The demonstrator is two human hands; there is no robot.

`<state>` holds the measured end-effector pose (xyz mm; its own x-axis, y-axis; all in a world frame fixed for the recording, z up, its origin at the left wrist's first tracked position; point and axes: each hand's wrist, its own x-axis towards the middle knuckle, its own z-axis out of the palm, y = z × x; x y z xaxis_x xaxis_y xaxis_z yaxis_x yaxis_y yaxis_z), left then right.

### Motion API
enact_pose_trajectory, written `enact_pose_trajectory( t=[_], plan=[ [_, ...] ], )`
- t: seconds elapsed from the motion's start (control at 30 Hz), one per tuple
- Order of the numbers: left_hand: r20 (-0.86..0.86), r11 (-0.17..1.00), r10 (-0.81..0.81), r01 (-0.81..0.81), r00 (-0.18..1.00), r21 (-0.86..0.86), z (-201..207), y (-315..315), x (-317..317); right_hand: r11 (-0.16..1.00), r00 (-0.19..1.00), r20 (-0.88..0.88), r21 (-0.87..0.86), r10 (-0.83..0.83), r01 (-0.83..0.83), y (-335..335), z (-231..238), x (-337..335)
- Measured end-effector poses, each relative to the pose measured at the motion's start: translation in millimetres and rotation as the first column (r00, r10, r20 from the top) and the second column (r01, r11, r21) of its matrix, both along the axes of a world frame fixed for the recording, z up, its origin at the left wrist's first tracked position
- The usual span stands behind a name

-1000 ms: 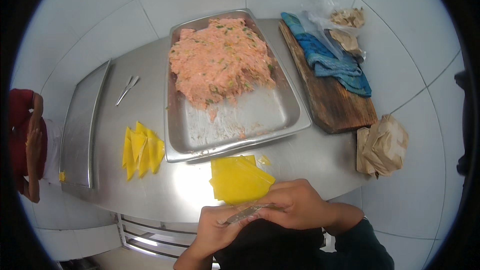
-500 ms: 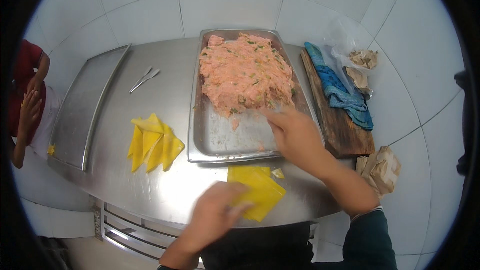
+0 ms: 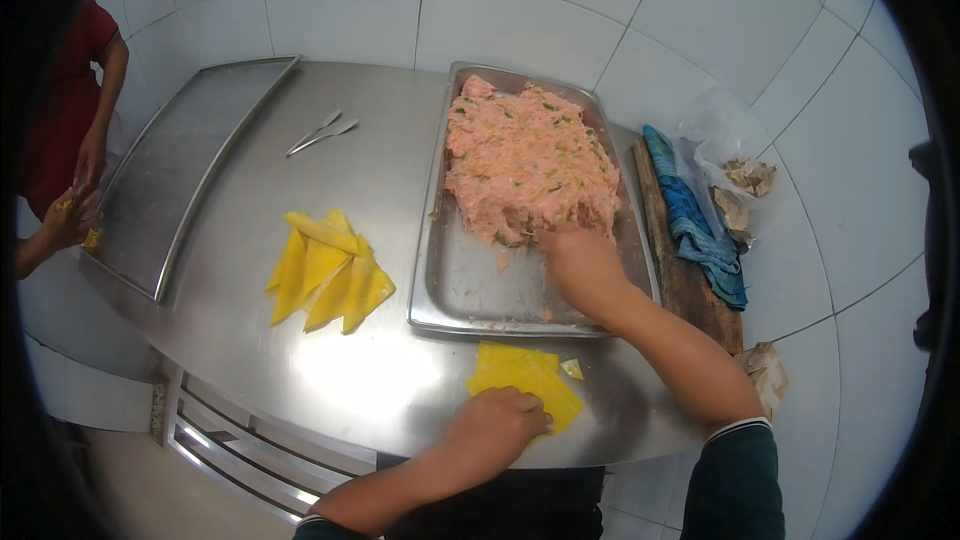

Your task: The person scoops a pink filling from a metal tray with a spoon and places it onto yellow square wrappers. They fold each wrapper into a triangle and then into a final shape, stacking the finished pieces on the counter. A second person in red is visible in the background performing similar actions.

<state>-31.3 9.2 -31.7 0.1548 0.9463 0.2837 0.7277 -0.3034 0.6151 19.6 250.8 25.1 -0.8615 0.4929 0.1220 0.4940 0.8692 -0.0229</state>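
Observation:
A deep steel tray [image 3: 470,290] holds a large mound of pink minced meat [image 3: 530,160] flecked with green. My right hand [image 3: 580,265] is at the mound's near edge, its fingers closed. Something thin and light shows at the fingertips, too small to make out. Below the tray, a stack of square yellow dough wrappers [image 3: 518,368] lies at the table's front edge. My left hand [image 3: 500,427] is on the stack's near side, fingers curled and pinching a wrapper. A small yellow scrap [image 3: 572,369] sits beside the stack.
Folded yellow wrappers [image 3: 330,270] lie to the left, below two small metal spatulas [image 3: 322,132]. A shallow tray [image 3: 200,160] stands far left, where another person [image 3: 75,130] works. On the right are a wooden board [image 3: 700,290], a blue cloth [image 3: 690,220] and a plastic bag [image 3: 715,130].
My left hand has come to rest on the wrapper stack and closed at its near side. My right hand stays at the meat's near edge. The whole view has shifted.

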Motion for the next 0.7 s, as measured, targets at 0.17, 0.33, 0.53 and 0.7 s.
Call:
enact_pose_trajectory(
  t=[0.17, 0.33, 0.53, 0.7],
  plan=[
    [-0.064, 0.999, -0.040, 0.040, 0.997, -0.001, 0.9, -3.5, -3.1, 0.978, 0.997, -0.058, -0.197, 0.057, -0.067, -3.6, 8.7, 7.2],
    [0.008, 0.999, -0.016, 0.015, 1.000, 0.037, 2.7, -3.9, 0.6, 0.994, 0.967, -0.237, -0.040, 0.090, -0.102, -2.0, 5.7, -2.9],
    [-0.028, 0.996, -0.013, 0.015, 1.000, 0.086, 2.9, -1.9, 1.9, 0.996, 0.996, -0.079, -0.080, 0.041, -0.047, 8.7, 0.6, -11.5],
    [0.020, 0.998, -0.002, 0.004, 1.000, -0.070, 9.9, 0.9, -0.2, 0.946, 0.996, -0.083, -0.319, 0.031, -0.056, 9.0, 10.0, 3.6]
  ],
)
